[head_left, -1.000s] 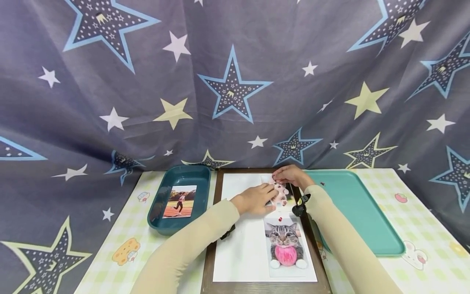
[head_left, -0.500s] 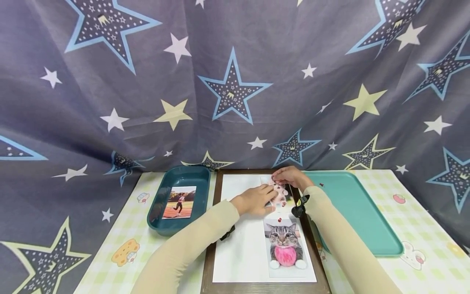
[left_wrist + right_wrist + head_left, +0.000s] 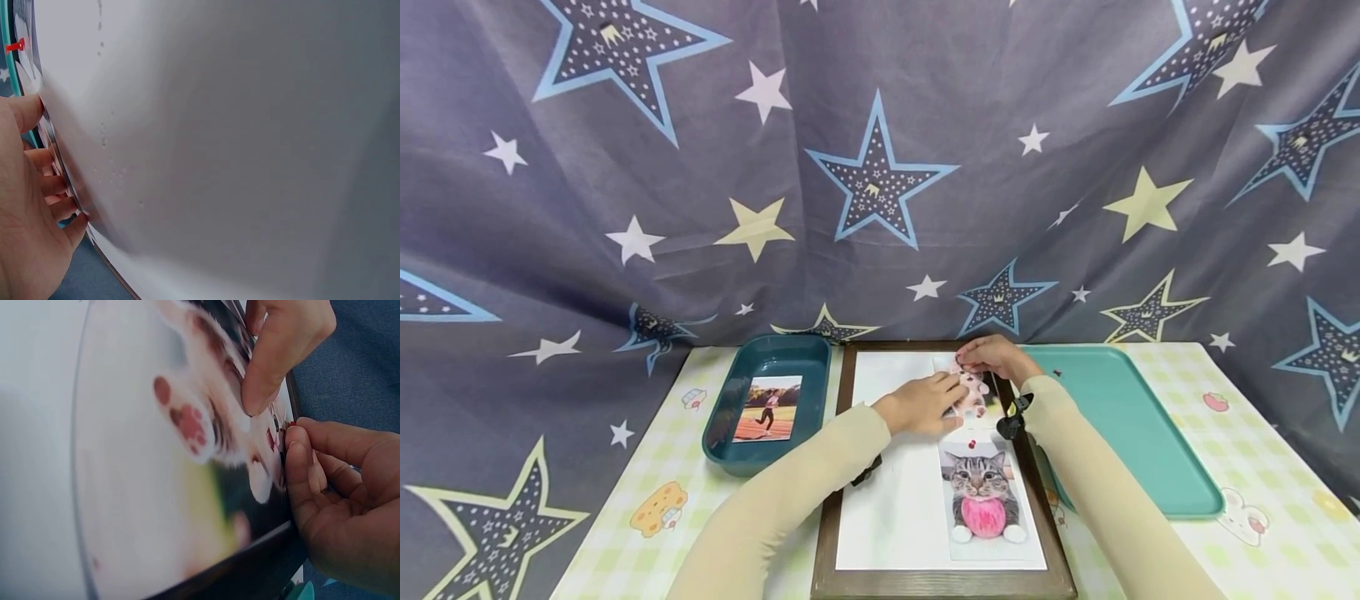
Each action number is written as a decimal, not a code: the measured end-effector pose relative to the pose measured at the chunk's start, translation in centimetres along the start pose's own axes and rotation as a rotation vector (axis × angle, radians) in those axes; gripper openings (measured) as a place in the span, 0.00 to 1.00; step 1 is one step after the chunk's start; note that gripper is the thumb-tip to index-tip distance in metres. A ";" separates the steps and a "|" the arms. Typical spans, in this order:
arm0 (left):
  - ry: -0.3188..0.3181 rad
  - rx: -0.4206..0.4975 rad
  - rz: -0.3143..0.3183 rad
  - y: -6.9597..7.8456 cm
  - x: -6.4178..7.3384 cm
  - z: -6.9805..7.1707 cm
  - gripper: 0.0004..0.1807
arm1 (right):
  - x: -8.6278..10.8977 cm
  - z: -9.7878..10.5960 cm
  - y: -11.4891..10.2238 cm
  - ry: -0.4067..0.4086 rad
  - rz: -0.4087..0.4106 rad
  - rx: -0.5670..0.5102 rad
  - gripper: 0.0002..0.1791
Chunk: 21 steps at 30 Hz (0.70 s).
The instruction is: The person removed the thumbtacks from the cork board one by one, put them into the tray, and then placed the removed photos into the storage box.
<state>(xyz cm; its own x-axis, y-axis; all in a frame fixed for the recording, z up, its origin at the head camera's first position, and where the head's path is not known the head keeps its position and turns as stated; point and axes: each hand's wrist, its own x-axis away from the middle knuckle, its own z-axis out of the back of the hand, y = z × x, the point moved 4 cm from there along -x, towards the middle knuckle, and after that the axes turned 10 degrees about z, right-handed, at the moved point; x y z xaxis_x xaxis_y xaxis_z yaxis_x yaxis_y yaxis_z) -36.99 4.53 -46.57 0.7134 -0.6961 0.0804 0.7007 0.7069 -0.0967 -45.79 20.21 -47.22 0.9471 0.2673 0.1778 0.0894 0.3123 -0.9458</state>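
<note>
A white board [image 3: 887, 517] in a brown frame lies on the table. Near its top right is a photo [image 3: 187, 506] of a pale animal with pink paw pads, partly covered by both hands. My left hand [image 3: 923, 406] presses that photo flat with its fingertips. At the photo's top edge, my right hand [image 3: 995, 357] pinches a red push pin [image 3: 291, 424] between thumb and finger. Below lies a photo of a tabby cat [image 3: 983, 500] with a pink ball-like thing, a red push pin [image 3: 972, 444] at its top edge.
Left of the board stands a dark teal bin [image 3: 718, 437] holding a photo of a runner [image 3: 769, 408]. A light teal tray [image 3: 1127, 442] lies to the right, with a small red pin [image 3: 1057, 372] near its far left corner. A star-patterned curtain [image 3: 880, 275] hangs behind.
</note>
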 end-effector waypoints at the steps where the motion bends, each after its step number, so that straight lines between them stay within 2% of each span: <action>1: 0.001 0.005 0.002 0.0 0.0 0.0 0.32 | 0.0 0.0 0.0 -0.002 0.003 -0.004 0.15; 9: 0.013 0.002 -0.001 -0.2 -0.3 -0.3 0.32 | 0.0 0.1 0.1 -0.010 0.038 -0.013 0.16; 21: 0.013 -0.009 0.006 -0.4 -0.4 -0.7 0.32 | -0.1 0.0 0.0 -0.003 0.016 0.002 0.15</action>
<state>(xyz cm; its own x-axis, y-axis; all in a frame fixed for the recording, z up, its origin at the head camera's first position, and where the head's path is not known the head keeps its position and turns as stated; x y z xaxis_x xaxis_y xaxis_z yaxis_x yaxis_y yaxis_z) -37.57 4.47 -47.29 0.7174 -0.6935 0.0671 0.6962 0.7100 -0.1059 -45.89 20.13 -47.22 0.9474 0.2752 0.1636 0.0738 0.3094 -0.9481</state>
